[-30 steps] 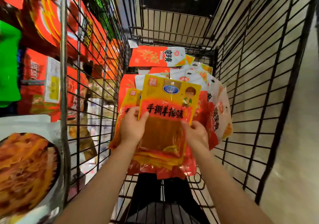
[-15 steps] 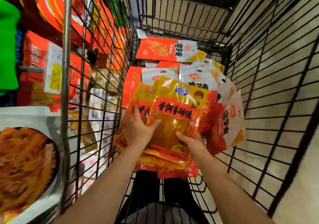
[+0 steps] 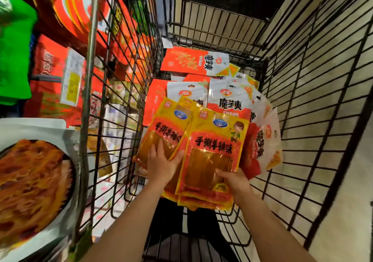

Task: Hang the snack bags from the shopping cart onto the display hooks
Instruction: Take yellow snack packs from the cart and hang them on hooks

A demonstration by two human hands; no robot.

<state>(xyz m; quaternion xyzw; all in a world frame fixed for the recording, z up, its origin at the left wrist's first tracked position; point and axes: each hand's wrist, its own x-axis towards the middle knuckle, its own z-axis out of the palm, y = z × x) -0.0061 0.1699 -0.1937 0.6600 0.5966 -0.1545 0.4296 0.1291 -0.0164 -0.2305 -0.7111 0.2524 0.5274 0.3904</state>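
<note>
Down in the black wire shopping cart (image 3: 314, 104), both hands are on a fanned stack of yellow-and-red snack bags (image 3: 214, 150). The right hand (image 3: 234, 183) grips the lower right corner of the front bag, thumb on its face, fingers curled behind. The left hand (image 3: 161, 162) lies flat on the second yellow bag (image 3: 165, 132), just to the left, fingers spread and straight, thumb reaching under the front bag's edge. More bags of the same kind sit beneath these 2; how many is hard to tell from here. Behind them white-and-red snack bags (image 3: 228, 100) stand against the cart's far end, and 1 orange bag (image 3: 193, 61) lies sideways on top. Through the cart's left wall show red packages on the display (image 3: 66, 9), blurred, and a large white pouch (image 3: 34, 172) close by.
</note>
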